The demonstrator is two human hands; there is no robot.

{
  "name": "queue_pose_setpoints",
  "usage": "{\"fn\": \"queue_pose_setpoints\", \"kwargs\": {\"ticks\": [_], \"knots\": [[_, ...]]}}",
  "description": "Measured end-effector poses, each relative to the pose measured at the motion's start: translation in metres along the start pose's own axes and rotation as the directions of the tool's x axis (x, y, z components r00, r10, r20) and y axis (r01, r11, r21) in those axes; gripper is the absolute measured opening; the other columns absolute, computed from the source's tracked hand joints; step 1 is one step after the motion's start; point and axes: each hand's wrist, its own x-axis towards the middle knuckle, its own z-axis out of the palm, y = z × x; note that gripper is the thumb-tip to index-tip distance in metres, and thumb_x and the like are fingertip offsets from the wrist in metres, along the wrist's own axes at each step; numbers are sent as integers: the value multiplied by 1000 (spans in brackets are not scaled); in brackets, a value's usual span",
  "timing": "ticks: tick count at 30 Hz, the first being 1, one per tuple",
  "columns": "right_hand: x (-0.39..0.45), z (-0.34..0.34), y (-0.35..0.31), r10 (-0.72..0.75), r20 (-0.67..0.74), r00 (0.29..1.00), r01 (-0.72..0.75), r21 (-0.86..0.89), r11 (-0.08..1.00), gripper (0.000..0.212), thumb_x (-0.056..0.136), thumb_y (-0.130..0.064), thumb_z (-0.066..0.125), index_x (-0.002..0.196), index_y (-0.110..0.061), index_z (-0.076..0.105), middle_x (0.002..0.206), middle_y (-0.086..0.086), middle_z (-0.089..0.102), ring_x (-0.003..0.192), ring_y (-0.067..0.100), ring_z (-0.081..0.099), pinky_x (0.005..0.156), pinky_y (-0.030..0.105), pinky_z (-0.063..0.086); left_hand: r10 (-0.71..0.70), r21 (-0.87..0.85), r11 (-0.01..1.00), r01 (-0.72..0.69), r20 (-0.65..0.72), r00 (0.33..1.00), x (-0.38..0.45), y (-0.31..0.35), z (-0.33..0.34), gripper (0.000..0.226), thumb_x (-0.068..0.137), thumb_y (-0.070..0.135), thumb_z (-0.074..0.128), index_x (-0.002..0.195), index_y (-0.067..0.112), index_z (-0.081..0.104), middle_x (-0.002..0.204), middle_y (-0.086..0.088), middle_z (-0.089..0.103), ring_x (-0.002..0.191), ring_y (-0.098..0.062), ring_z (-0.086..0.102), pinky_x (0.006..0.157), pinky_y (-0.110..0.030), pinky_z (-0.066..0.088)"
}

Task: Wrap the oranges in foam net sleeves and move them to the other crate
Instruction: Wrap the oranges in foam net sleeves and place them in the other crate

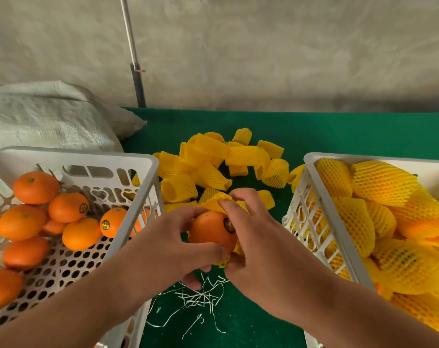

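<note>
Hands hold one round orange fruit (212, 232) above the green surface (326, 131) between the white plastic crates: left hand (170, 244) grips it, right hand (253, 237) pinches a yellow foam net sleeve (214, 203), which I think must stretch over next.

Right crate (338, 237) cut off; sleeve (214, 203) mostly behind hands (213, 247)

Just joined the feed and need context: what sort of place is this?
Probably a small fruit-packing station: a left crate of bare oranges, a right crate of wrapped oranges, and loose foam sleeves on a green table.
</note>
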Motion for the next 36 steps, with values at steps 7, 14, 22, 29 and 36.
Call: {"fn": "queue_pose_setpoints", "kwargs": {"ticks": [7, 14, 22, 29, 36], "knots": [[-1, -5, -9, -37, -42, 998, 37, 19, 999, 87, 87, -31, 79, 152, -43, 22, 154, -24, 10, 92, -1, 49, 61, -5, 37, 150, 370, 928, -41, -272, 951, -4, 3, 2, 74, 54, 74, 73, 122, 51, 55, 99, 20, 67, 68, -6, 73, 54, -19, 58], [-2, -11, -22, -90, -88, 992, 93, 23, 995, 86, 86, -26, 78, 155, -39, 28, 155, -22, 16, 78, -18, 44, 70, -9, 31, 508, 679, 724, -123, -405, 760, -13, 10, 6, 62, 63, 89, 47, 105, 44, 55, 70, 22, 58, 56, 2, 58, 49, -16, 51], [-4, -18, -27, -162, -142, 977, 167, 25, 986, 84, 84, -24, 73, 156, -38, 32, 153, -20, 22, 91, -19, 49, 75, -6, 36, 655, 757, 617, -215, -343, 673, -13, 10, 3, 42, 78, 64, 64, 111, 37, 63, 95, 22, 57, 89, -9, 55, 75, -25, 47], [-6, -30, -37, -219, -233, 948, 234, 35, 972, 53, 93, -54, 62, 143, -44, 48, 141, -22, 35, 93, -4, 57, 72, 12, 52, 654, 627, 703, -336, -383, 653, -11, 13, 1, 31, 72, 52, 67, 94, 30, 61, 94, 17, 54, 81, -7, 60, 63, -35, 59], [-1, -27, -27, 252, -297, 921, -140, 350, 926, 113, 55, -107, 45, 151, -54, 16, 136, -37, 36, 126, -12, 42, 94, 19, 43, 744, 748, 575, -332, -310, 592, -14, 16, 7, 45, 75, 57, 66, 100, 21, 55, 104, 11, 50, 81, -8, 52, 58, -22, 51]]}}
